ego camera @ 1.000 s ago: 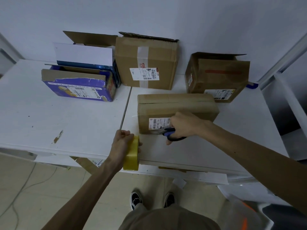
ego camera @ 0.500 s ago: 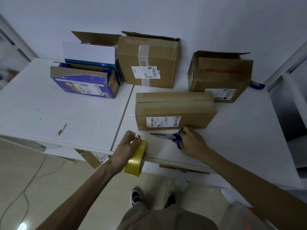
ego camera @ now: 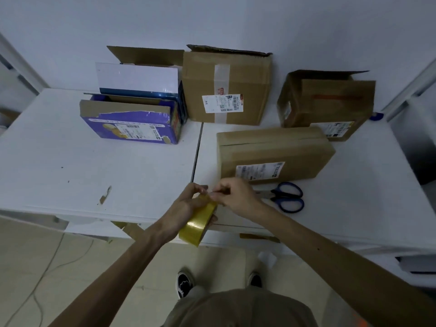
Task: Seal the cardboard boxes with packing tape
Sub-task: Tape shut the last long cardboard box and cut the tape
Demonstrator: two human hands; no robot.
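Five boxes (ego camera: 273, 152), one tape roll (ego camera: 197, 226), one scissors (ego camera: 286, 197).

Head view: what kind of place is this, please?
Probably a small parcel-packing corner in a plain room. Several used cardboard boxes with shipping labels stand on white tables, the left hand holds a roll of packing tape, and blue-handled scissors lie beside the nearest box.
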